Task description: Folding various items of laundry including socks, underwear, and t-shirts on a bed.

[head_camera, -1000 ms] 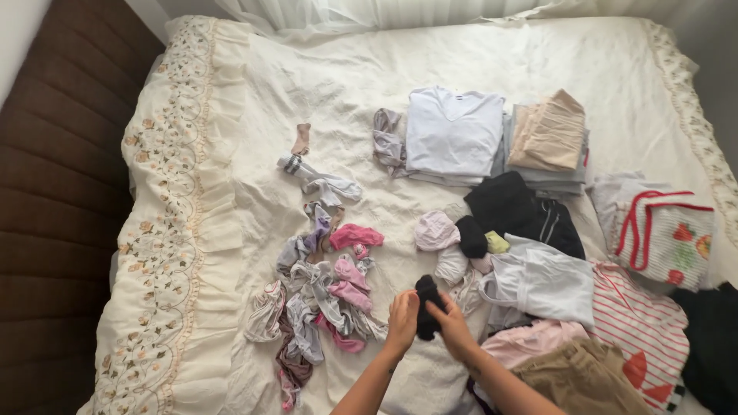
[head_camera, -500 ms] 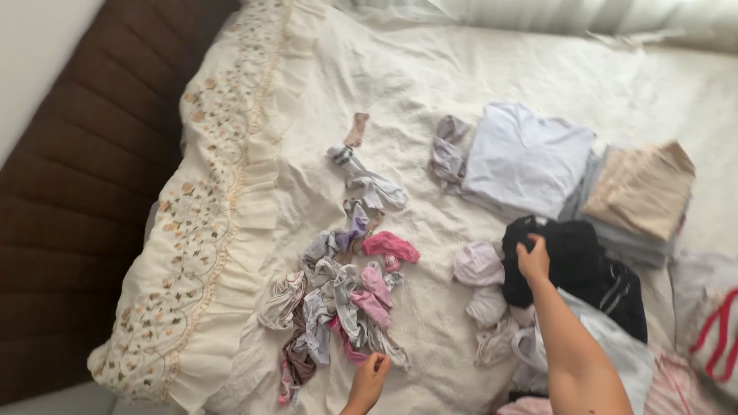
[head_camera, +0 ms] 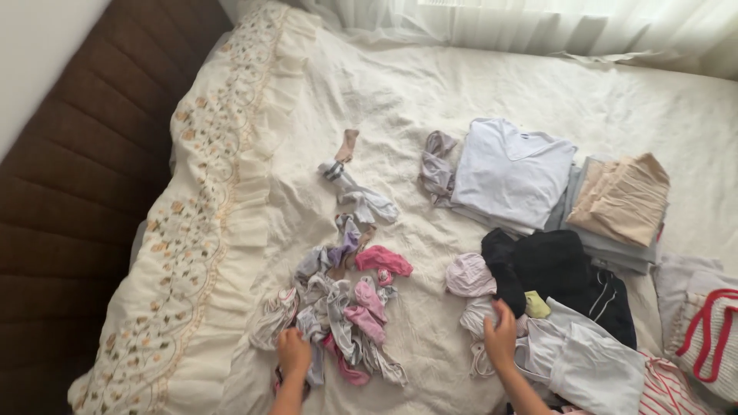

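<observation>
On the bed (head_camera: 477,84), left hand (head_camera: 294,354) touches the sock pile (head_camera: 338,307).

- Open sheet just right of the sock pile (head_camera: 342,307), up to the rolled pairs (head_camera: 480,296).
- Beyond the sock pile, bare bed (head_camera: 538,81).
- Far right of it, blocked by folded stacks (head_camera: 569,184).

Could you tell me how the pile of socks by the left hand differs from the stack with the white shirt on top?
The sock pile is loose and tangled; the shirt stack is folded flat. The socks are small, in mixed pinks, greys and purples; the shirt is broad and plain white. The left hand touches the socks; the stack lies untouched. Both rest on the cream bedspread.
</observation>
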